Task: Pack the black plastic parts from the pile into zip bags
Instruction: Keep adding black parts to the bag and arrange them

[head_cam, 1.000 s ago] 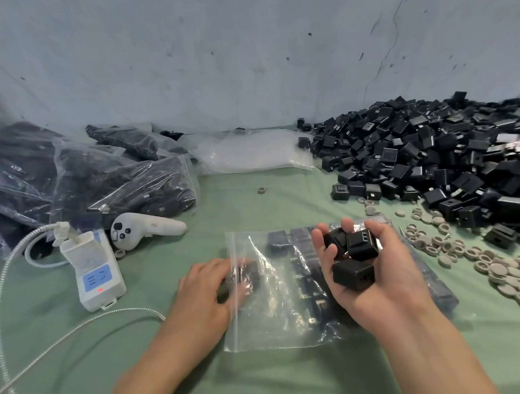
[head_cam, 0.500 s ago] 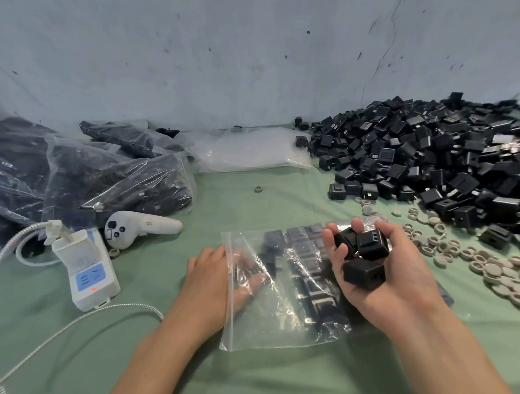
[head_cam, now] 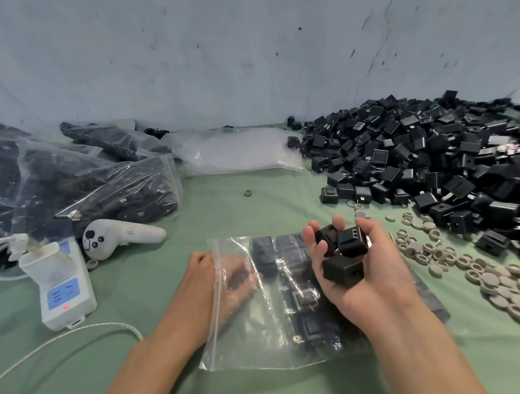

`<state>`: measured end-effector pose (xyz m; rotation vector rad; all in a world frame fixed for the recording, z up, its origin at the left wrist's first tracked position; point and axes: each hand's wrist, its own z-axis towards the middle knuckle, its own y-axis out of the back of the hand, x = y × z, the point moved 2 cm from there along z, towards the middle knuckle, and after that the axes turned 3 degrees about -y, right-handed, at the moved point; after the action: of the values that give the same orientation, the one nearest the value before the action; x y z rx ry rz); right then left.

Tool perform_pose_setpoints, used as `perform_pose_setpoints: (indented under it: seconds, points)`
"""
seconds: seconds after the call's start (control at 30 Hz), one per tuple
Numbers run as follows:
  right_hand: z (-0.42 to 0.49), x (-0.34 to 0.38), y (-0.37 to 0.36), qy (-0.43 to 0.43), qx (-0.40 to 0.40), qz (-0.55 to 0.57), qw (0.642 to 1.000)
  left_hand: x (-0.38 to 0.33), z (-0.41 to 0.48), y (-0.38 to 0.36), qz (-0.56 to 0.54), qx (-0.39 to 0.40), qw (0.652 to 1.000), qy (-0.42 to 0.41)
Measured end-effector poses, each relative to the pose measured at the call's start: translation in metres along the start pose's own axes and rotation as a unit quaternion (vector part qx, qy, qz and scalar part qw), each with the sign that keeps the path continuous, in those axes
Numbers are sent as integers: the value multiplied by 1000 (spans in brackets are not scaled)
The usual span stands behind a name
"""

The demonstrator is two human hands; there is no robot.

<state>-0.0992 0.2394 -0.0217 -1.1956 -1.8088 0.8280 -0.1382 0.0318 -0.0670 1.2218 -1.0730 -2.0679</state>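
Note:
A clear zip bag (head_cam: 264, 346) lies flat on the green cloth in front of me, with several black plastic parts inside. My left hand (head_cam: 201, 286) reaches into its open left end; the fingers lie fairly straight under the plastic, blurred, beside a dark part. My right hand (head_cam: 377, 285) hovers palm-up over the right side of the bag, fingers curled round three black cube-shaped parts (head_cam: 343, 269). The big pile of black parts (head_cam: 418, 162) spreads along the wall at the right.
Filled zip bags (head_cam: 104, 187) are heaped at the left. A stack of unused clear bags (head_cam: 240, 151) lies by the wall. A white controller (head_cam: 123, 235), a white box device (head_cam: 64, 286) with a braided cable (head_cam: 68, 334), and several grey rings (head_cam: 487, 275) lie around.
My left hand has slid from the bag's mouth deeper inside it. My right hand, still holding the three parts, has drifted slightly right over the bag.

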Motion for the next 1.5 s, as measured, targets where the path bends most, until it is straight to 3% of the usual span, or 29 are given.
perform_pose_setpoints:
  seconds: [0.27,0.4,0.5,0.6,0.77,0.93,1.17,1.37,1.43,1.5]
  points:
    - [4,-1,-2,-2,-2,2,1000,-2,-2,5,27,-6,1000,-10]
    - [2,-2,1,-2,5,0,1000,5,-10,14,5,-122,991,62]
    - [-4,-2,4,7,11,0,1000,9,-16,27,-59,-242,957,148]
    - [-9,-3,7,27,21,8,999,-12,-20,37,-101,-299,942,116]
    - [-14,-18,6,40,45,-4,998,-88,-31,27,-156,-212,964,-31]
    - [-20,-32,7,34,65,-36,997,-118,-49,-3,-112,-73,990,-51]
    - [-30,-36,14,51,97,-60,992,-105,-61,3,-160,-76,984,9]
    - [-35,-15,22,68,81,-48,993,-35,-63,47,-234,-202,922,232]
    - [-35,-10,23,70,75,-44,994,-11,-69,53,-256,-202,896,301]
    - [-35,-8,24,68,75,-41,994,2,-75,50,-219,-177,903,323]
